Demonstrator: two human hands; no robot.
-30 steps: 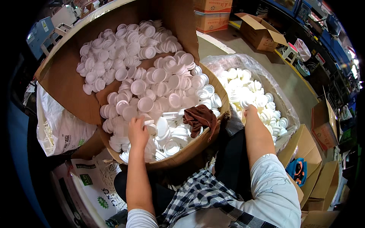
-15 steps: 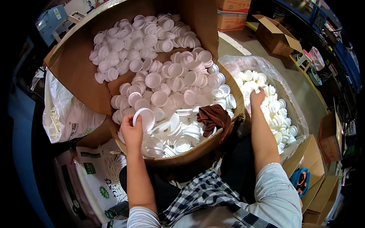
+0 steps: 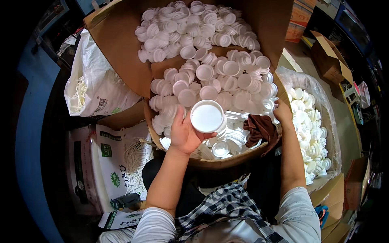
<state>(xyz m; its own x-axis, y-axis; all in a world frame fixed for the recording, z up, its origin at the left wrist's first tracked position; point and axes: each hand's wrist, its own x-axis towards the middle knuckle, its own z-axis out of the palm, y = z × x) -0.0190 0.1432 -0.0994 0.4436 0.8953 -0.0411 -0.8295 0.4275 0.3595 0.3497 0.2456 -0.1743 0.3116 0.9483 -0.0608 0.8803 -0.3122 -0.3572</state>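
My left hand (image 3: 184, 131) is closed on a round white plastic lid (image 3: 207, 116), its thumb and fingers at the rim and the lid's flat face turned up. The lid is held above the near part of a big cardboard box (image 3: 210, 163), which is heaped with similar white lids (image 3: 187, 98). My right hand (image 3: 283, 112) is over the box's right edge, fingers curled inward; what they hold, if anything, is too small to make out. Just below it a crumpled brown cloth (image 3: 261, 130) hangs across the box's rim.
To the right stands a clear plastic bag (image 3: 335, 141) full of creamy white lids (image 3: 312, 133). On the left are a white woven sack (image 3: 91, 56) and a printed bag (image 3: 109, 170) with thin white sticks (image 3: 135, 162). Open cartons (image 3: 330, 60) stand at the far right.
My left hand has moved right and turned the lid face up. My right hand has left the bag of creamy lids and come to the box's right edge. The whole view has shifted.
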